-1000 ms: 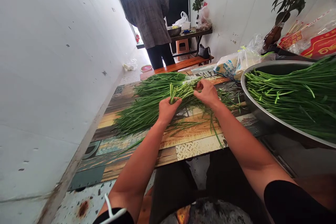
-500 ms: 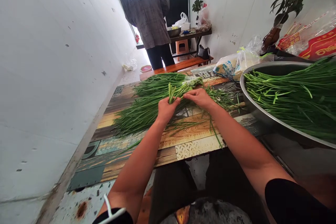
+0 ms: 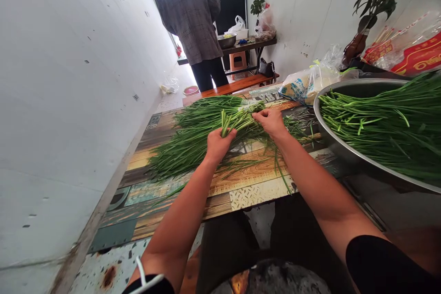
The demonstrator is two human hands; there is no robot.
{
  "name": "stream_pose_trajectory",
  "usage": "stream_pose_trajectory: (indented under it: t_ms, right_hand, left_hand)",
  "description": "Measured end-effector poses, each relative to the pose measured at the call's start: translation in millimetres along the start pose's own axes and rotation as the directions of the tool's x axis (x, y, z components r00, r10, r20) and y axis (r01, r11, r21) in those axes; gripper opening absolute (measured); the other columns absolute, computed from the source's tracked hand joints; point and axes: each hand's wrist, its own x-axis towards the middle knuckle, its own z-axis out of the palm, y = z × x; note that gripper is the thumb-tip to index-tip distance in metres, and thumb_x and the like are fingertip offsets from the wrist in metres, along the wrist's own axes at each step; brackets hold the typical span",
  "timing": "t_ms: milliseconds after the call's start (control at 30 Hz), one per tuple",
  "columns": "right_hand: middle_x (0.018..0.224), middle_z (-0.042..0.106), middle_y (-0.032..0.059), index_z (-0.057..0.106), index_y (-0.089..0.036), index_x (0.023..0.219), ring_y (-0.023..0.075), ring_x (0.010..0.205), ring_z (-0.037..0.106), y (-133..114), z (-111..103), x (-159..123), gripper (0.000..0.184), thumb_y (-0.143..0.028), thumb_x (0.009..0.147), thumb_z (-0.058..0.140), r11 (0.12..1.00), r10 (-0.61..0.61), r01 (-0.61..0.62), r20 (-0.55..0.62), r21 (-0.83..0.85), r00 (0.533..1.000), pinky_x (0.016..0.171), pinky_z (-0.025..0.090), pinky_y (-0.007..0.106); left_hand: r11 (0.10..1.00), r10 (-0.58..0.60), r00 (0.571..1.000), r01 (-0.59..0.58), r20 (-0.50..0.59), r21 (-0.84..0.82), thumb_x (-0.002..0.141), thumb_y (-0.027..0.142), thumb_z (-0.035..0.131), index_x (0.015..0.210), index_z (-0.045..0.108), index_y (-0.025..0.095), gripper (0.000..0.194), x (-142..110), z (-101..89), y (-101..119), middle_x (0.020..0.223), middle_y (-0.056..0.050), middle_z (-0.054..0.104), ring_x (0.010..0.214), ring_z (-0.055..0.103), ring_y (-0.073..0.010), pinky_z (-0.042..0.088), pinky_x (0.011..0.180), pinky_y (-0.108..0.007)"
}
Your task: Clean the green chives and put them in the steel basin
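Observation:
Long garlic chives (image 3: 182,149) lie in a pile across the table, their pale stem ends toward the right. My left hand (image 3: 219,143) is closed around a small bunch of chives (image 3: 225,121), whose cut ends stick up above the thumb. At the stem ends of the pile, my right hand (image 3: 270,121) has thumb and forefinger pinched together. Whatever is between those fingertips is too small to make out. Loose trimmings and thin leaves (image 3: 299,124) are scattered to the right of that hand.
A large steel basin (image 3: 319,105) full of chives (image 3: 379,124) stands on the right. Behind it are a plastic bag (image 3: 303,87) and a potted plant (image 3: 370,4). Beyond the wood-patterned table (image 3: 193,193), a person (image 3: 189,14) stands facing away by a bench (image 3: 237,85).
My right hand has moved right and slightly up, away from my left hand to the stem ends of the pile. The left hand keeps its bunch in place.

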Motion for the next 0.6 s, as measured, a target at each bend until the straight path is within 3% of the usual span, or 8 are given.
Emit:
stream_pose_trajectory:
  t_ms: [167, 267, 333, 400, 467, 533, 600]
  right_hand:
    - [0.071, 0.067, 0.0064, 0.063, -0.017, 0.059, 0.0178, 0.071, 0.058, 0.7, -5.0, 1.0, 0.021, -0.028, 0.077, 0.061, 0.924, -0.175, 0.138, -0.074, -0.358, 0.982, 0.069, 0.041, 0.03]
    - [0.07, 0.065, 0.007, 0.058, -0.018, 0.056, 0.0182, 0.072, 0.057, 1.9, -11.8, 5.2, 0.025, -0.03, 0.078, 0.062, 0.892, -0.215, 0.126, -0.162, -0.433, 0.963, 0.071, 0.041, 0.03]
    - [0.061, 0.059, 0.0044, 0.055, -0.019, 0.053, 0.0178, 0.067, 0.055, 2.0, -14.8, 7.2, 0.034, -0.038, 0.079, 0.063, 0.898, -0.182, 0.106, -0.143, -0.427, 0.973, 0.068, 0.04, 0.03]
    - [0.061, 0.059, 0.0033, 0.059, -0.018, 0.056, 0.0169, 0.066, 0.055, 1.1, -14.1, 6.9, 0.031, -0.039, 0.078, 0.061, 0.925, -0.171, 0.13, -0.087, -0.357, 0.981, 0.067, 0.041, 0.029]
    - [0.076, 0.067, 0.0041, 0.068, -0.015, 0.077, 0.0152, 0.07, 0.058, -0.5, -10.5, 4.1, 0.015, -0.028, 0.076, 0.059, 0.962, -0.193, 0.192, 0.013, -0.196, 0.981, 0.069, 0.043, 0.027]
    - [0.089, 0.071, 0.0044, 0.07, -0.015, 0.101, 0.0137, 0.072, 0.061, -2.1, -7.3, 0.3, 0.032, -0.019, 0.072, 0.056, 0.975, -0.21, 0.22, 0.182, -0.032, 0.961, 0.07, 0.045, 0.026]
    - [0.086, 0.073, 0.0036, 0.071, -0.015, 0.105, 0.0146, 0.072, 0.062, -3.3, -7.4, -2.3, 0.035, -0.019, 0.073, 0.056, 0.974, -0.204, 0.225, 0.349, -0.02, 0.915, 0.069, 0.045, 0.025]
  left_hand:
    - [1.0, 0.011, 1.0, -0.011, 0.003, 0.007, 0.073, 0.039, 0.068, 0.07, 0.072, 0.015, 0.024, 1.5, -0.2, -3.4, 0.061, 0.002, 0.064, 0.06, 0.05, -0.0113, 0.036, 0.062, -0.024]
    - [1.0, 0.01, 1.0, -0.01, -0.008, -0.013, 0.073, 0.04, 0.067, 0.072, 0.072, 0.015, 0.025, 2.6, 0.3, -6.2, 0.062, 0.002, 0.064, 0.059, 0.049, -0.0109, 0.035, 0.061, -0.024]
    - [1.0, 0.016, 1.0, -0.016, -0.007, -0.01, 0.074, 0.04, 0.067, 0.071, 0.071, 0.015, 0.025, 2.6, 0.5, -6.3, 0.062, 0.002, 0.064, 0.059, 0.05, -0.0112, 0.035, 0.062, -0.024]
    - [1.0, 0.018, 1.0, -0.018, -0.012, -0.006, 0.074, 0.04, 0.067, 0.069, 0.07, 0.015, 0.025, 2.2, 0.6, -5.1, 0.062, 0.001, 0.064, 0.06, 0.05, -0.0115, 0.036, 0.063, -0.025]
    - [1.0, 0.003, 1.0, -0.003, -0.023, -0.014, 0.074, 0.04, 0.066, 0.069, 0.07, 0.015, 0.025, 1.8, 0.4, -3.6, 0.061, 0.001, 0.064, 0.059, 0.051, -0.0115, 0.036, 0.063, -0.025]
    - [1.0, -0.011, 0.999, 0.011, -0.031, -0.024, 0.074, 0.039, 0.067, 0.07, 0.07, 0.015, 0.025, 1.9, 0.1, -2.9, 0.061, 0.002, 0.064, 0.059, 0.051, -0.0115, 0.036, 0.062, -0.025]
    - [1.0, -0.011, 0.999, 0.01, -0.035, -0.027, 0.074, 0.039, 0.067, 0.07, 0.069, 0.015, 0.024, 3.1, -0.5, -3.6, 0.061, 0.002, 0.064, 0.058, 0.051, -0.0115, 0.037, 0.062, -0.025]
